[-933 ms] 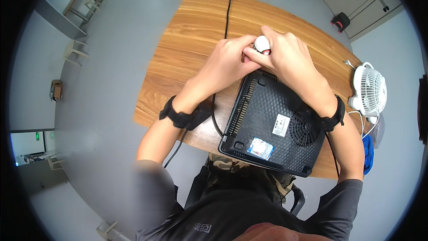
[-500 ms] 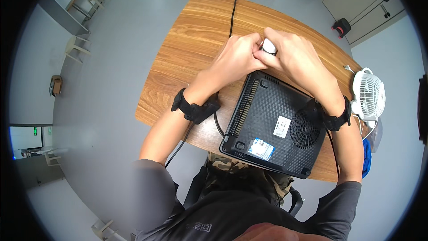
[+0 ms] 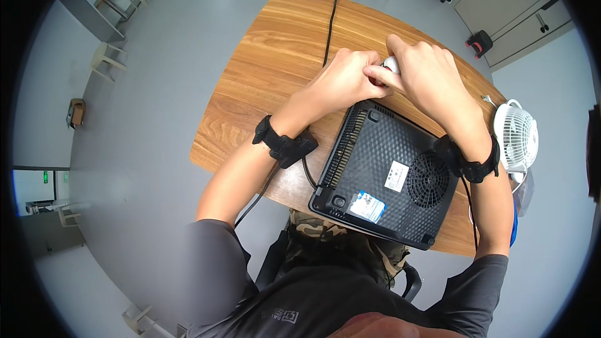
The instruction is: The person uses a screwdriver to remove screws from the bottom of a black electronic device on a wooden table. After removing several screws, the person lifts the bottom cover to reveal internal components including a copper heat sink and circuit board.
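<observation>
Both of my hands meet above the far edge of an upside-down black laptop, whose vented underside faces up. A small white rounded object with a dark edge shows between them, mostly covered by fingers; its kind cannot be made out. My left hand has its fingers curled in against the object from the left. My right hand closes round it from the right, thumb pointing toward the left fingers. The laptop lies tilted on the wooden table, its near edge over the front of the tabletop.
A white fan stands at the table's right edge beside my right forearm, with a white plug near it. One black cable crosses the far tabletop. Black straps with small boxes sit on both wrists, cables hanging down.
Both hands have shifted slightly right together, still around the small white object. Less of it shows now. The laptop stays in place.
</observation>
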